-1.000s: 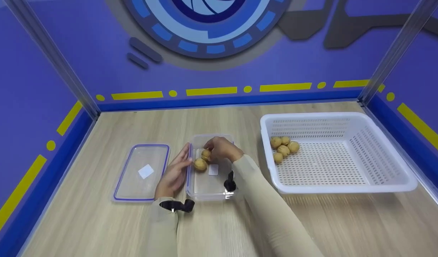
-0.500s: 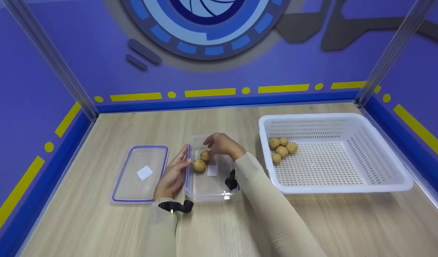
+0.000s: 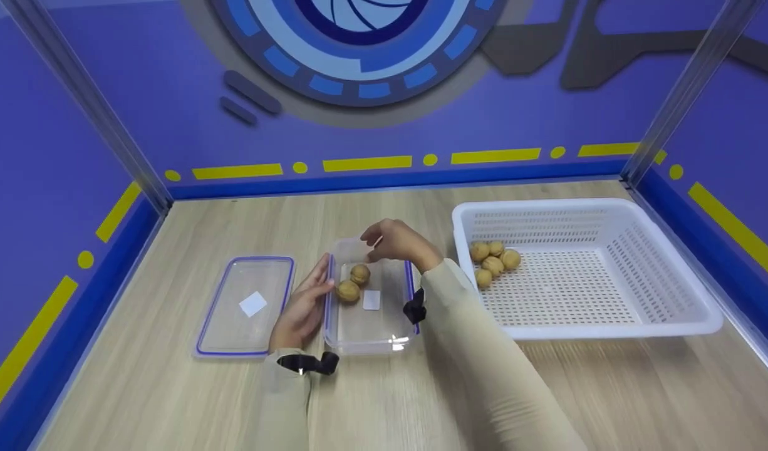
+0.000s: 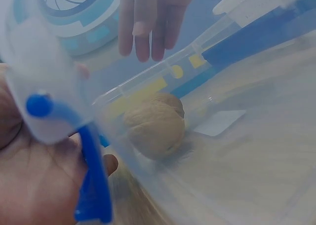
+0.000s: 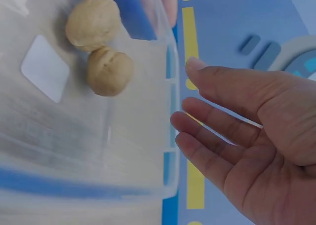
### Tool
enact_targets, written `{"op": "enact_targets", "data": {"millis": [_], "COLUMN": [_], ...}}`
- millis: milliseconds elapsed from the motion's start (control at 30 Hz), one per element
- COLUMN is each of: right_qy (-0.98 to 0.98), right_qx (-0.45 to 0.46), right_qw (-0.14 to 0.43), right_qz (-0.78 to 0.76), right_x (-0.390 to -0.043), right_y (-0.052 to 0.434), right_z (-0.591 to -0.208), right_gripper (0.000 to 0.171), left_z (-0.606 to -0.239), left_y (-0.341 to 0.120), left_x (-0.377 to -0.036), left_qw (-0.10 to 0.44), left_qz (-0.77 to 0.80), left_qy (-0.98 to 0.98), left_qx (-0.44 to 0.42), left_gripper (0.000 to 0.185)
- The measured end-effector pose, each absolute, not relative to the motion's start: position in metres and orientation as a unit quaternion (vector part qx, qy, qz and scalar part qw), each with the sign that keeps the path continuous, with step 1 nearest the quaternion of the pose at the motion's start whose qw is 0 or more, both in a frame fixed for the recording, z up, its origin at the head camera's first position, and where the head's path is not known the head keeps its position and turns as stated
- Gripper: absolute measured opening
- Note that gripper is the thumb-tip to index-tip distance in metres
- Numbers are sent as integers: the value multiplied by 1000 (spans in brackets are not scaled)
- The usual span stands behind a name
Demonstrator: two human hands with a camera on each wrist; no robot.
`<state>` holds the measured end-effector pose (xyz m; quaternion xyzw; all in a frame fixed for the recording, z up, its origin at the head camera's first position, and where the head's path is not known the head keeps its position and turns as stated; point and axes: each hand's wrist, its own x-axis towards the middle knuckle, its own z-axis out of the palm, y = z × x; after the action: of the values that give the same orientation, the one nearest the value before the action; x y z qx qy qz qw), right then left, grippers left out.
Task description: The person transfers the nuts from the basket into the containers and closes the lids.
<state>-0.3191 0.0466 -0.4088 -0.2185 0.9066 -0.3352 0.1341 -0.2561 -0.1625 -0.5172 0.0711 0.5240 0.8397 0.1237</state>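
Purple side panel [image 3: 39, 156] with yellow marks, along the left edge of the frame. Clear lid [image 3: 227, 332] with a blue border, lying on the pale wood-grained table [image 3: 371, 401], left of centre, a white label [image 3: 253, 304] turned cornerwise on it. Your left hand [image 3: 301, 311], just right of the lid: fingers extended along the outside of the box's left wall, thumb reaching the rim; pale left sleeve [image 3: 280, 407] below it, with a black wrist strap [image 3: 309, 362]. Clear box [image 3: 371, 332], blue-edged, at the centre of the frame. Two walnuts inside, touching each other, in the left part of the floor: the nearer walnut [image 3: 348, 290] lower and close to the left wall, the farther walnut [image 3: 360, 274] just above and to its right. A second white label [image 3: 371, 300], square, in the box just right of that pair. Your right hand [image 3: 396, 241], over the box's upper right: fingers loosely bent, thumb standing apart from them, well clear of your left hand and apart from both walnuts; pale right sleeve [image 3: 484, 351] running to the lower right, with a black camera mount [image 3: 415, 307]. White slotted basket [image 3: 609, 332], at the right of the frame, with five more walnuts [image 3: 493, 266] bunched inside against its left side.
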Motion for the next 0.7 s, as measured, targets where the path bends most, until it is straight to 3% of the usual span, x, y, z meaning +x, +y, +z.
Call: {"op": "enact_targets", "data": {"millis": [700], "right_qy": [902], "right_qx": [-220], "right_qw": [119], "right_qz": [-352], "right_x": [-323], "right_y": [86], "right_z": [-377], "right_gripper": [45], "left_z": [-517], "left_y": [-162], "left_x": [-254], "left_qw": [123], "left_qz": [840], "left_qy": [525], "left_qx": [57], "left_gripper": [68]}}
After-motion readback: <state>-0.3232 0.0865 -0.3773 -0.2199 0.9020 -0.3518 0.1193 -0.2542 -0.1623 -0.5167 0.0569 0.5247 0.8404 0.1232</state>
